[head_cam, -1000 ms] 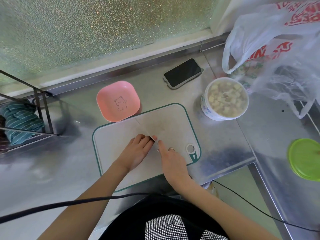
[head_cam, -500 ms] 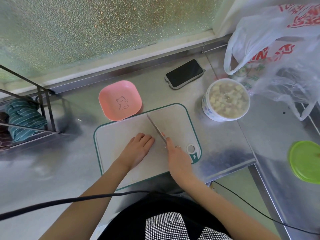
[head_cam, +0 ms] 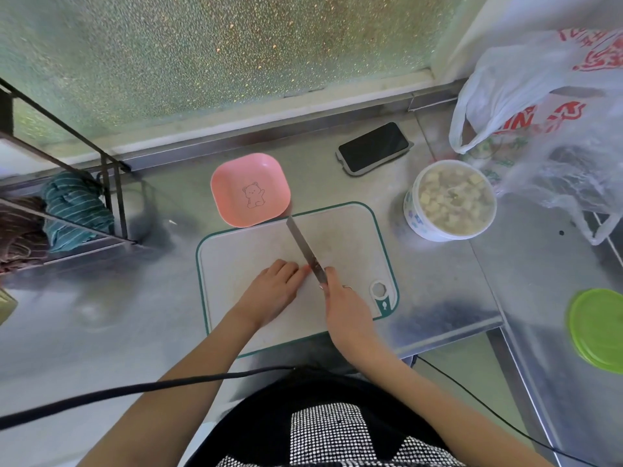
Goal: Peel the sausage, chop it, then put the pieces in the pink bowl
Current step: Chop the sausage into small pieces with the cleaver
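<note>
My right hand [head_cam: 347, 308] grips the handle of a knife [head_cam: 303, 246], whose blade points up and left across the white cutting board [head_cam: 350, 237]. My left hand [head_cam: 274, 288] lies palm down on the board with curled fingers over the sausage. Only a small pink tip of the sausage [head_cam: 307, 268] shows at my fingertips, right against the blade. The pink bowl [head_cam: 250, 190] with a bear drawing sits just beyond the board's far left corner and holds nothing.
A white tub of diced food [head_cam: 450, 200] stands right of the board, a phone [head_cam: 374, 147] behind it, a plastic bag [head_cam: 553, 129] at far right. A green lid [head_cam: 596, 325] lies on the right. A metal rack [head_cam: 67, 197] with cloths is at left. A black cable [head_cam: 135, 389] crosses near my body.
The knife blade has come into full view, now stretched out toward the pink bowl. My right hand shifted slightly right; my left hand stays over the sausage.
</note>
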Motion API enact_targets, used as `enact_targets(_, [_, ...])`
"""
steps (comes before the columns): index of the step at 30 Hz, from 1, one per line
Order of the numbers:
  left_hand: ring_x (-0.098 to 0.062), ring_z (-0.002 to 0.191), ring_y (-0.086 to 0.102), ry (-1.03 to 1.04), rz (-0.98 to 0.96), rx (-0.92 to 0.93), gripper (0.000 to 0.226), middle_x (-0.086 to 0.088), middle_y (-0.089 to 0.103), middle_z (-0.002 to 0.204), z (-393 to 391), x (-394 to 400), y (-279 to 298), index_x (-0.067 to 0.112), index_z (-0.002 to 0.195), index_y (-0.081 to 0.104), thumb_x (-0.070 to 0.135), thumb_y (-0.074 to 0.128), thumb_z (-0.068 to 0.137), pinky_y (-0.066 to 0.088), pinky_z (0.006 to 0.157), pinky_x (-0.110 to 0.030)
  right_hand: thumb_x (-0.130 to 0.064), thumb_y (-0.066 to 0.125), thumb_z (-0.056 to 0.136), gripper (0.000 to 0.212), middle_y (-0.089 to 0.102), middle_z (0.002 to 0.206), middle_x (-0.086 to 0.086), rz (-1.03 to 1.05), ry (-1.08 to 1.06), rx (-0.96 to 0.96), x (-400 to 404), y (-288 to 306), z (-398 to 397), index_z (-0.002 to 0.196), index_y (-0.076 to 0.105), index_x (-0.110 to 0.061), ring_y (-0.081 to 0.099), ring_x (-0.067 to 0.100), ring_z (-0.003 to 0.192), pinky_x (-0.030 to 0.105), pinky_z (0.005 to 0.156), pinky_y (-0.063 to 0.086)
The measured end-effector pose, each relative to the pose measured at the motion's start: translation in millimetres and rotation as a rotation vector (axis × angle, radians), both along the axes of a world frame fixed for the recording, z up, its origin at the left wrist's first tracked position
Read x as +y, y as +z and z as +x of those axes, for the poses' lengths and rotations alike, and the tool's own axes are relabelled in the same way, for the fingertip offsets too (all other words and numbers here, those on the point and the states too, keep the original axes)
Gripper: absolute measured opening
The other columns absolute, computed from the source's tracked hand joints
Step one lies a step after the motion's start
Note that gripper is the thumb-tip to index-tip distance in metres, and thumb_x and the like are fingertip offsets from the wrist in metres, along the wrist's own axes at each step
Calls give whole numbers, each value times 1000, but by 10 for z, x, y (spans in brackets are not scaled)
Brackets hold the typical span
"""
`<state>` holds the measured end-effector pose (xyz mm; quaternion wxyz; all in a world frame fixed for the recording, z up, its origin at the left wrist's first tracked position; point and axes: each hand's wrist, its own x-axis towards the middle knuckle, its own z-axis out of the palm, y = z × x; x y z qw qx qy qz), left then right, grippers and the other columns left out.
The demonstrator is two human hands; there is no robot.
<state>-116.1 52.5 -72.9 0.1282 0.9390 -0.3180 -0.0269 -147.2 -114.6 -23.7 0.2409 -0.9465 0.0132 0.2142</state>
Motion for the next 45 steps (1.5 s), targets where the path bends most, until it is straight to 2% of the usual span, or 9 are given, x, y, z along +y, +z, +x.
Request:
enact_targets(4, [-31, 75, 58, -15, 31, -40, 61, -14, 63, 92, 10, -36, 28, 1, 116, 54, 6, 80, 61, 51, 55, -34, -30, 25, 102, 35, 65, 92, 15, -24, 30, 9, -7, -17, -32, 137, 25, -25, 63, 36, 82, 41, 70, 47])
enact_targets(8, [-32, 73, 58, -37, 52, -43, 60, -15, 64, 94, 33, -40, 25, 2, 113, 50, 7, 80, 61, 50, 50, -34, -30, 26, 103, 39, 65, 95, 15, -53, 64, -1, -6, -24, -32, 141, 23, -23, 64, 35, 83, 38, 67, 43])
enact_targets(13, [-31, 75, 60, -31, 80, -19, 51, -14, 64, 96, 56, -61, 38, 2, 106, 63, 9, 83, 59, 50, 50, -34, -28, 28, 103, 43, 65, 97, 14, -110, 115, 10, -3, -56, -27, 145, 19, -23, 64, 31, 84, 37, 69, 44])
enact_targets(19, [-33, 81, 59, -32, 41, 7, 59, -14, 63, 101, 35, -49, 7, 7, 112, 48, 9, 80, 63, 51, 53, -36, -22, 29, 103, 48, 65, 99, 14, -144, 163, 32, -22, -76, -15, 148, 12, -28, 65, 31, 86, 38, 74, 47])
enact_targets(24, [-31, 83, 57, -30, 50, 24, 56, -13, 62, 104, 25, -39, -21, 8, 113, 48, 10, 79, 67, 52, 56, -37, -16, 31, 103, 54, 64, 105, 15, -190, 188, 49, -22, -104, 32, 149, 6, -28, 64, 30, 90, 38, 78, 48])
enact_targets(29, [-30, 80, 54, -7, 15, 1, 50, -13, 60, 96, 6, -23, -35, 7, 105, 49, 6, 79, 65, 50, 54, -35, -16, 31, 102, 57, 64, 99, 14, -107, 26, 49, -59, -65, 55, 148, 5, -35, 63, 32, 88, 38, 74, 45])
enact_targets(35, [-28, 95, 44, 16, -6, -64, 56, -11, 60, 104, -97, 63, -63, 6, 121, 48, 11, 76, 73, 50, 69, -37, -30, 27, 102, 50, 66, 95, 16, -57, -19, 67, -64, -73, 8, 149, 9, -27, 64, 34, 85, 40, 75, 48])
enact_targets(38, [-27, 94, 43, 0, 7, -46, 63, -13, 62, 102, -125, 84, -53, 1, 124, 49, 9, 78, 69, 53, 66, -35, -34, 25, 102, 49, 66, 94, 16, -64, 12, 63, -24, -84, -32, 148, 10, -23, 64, 35, 83, 41, 75, 50])
enact_targets(45, [-27, 90, 43, -18, -23, -28, 54, -13, 63, 101, -106, 53, -15, 5, 113, 46, 5, 77, 68, 52, 59, -35, -34, 24, 102, 51, 66, 91, 16, -82, 108, 32, 22, -32, -102, 148, 11, -18, 64, 32, 79, 39, 70, 48])
